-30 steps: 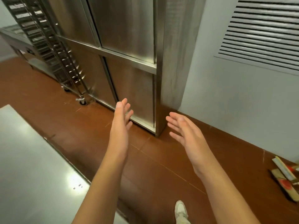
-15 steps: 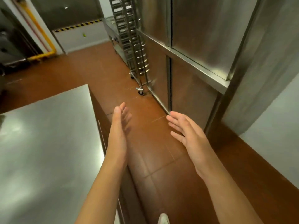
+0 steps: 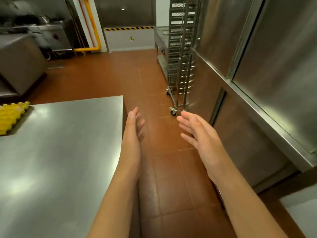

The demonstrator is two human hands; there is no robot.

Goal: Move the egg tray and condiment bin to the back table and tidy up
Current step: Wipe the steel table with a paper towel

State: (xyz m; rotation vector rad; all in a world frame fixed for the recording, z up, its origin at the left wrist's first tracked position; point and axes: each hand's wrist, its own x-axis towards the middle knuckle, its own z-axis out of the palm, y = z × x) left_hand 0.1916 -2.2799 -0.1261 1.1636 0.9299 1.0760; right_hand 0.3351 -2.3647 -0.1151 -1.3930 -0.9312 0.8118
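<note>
A yellow egg tray [image 3: 10, 116] lies at the far left edge of a stainless steel table [image 3: 65, 152], partly cut off by the frame. My left hand [image 3: 133, 134] is held out flat, thumb up, over the table's right edge, empty with fingers straight. My right hand [image 3: 199, 134] is out over the brown floor, fingers spread, holding nothing. Both hands are well to the right of the egg tray. No condiment bin is in view.
A tall steel fridge cabinet [image 3: 257, 83] lines the right side. A wheeled tray rack [image 3: 181, 57] stands ahead beside it. A steel counter [image 3: 18, 64] and cooking range sit at the far left, with a yellow pipe [image 3: 93, 31] on the back wall. A brown tiled aisle [image 3: 154, 83] runs between.
The view has swung left, away from the wall and fridge. The steel table now fills the left and the egg tray has come into sight. Both hands keep the same empty pose.
</note>
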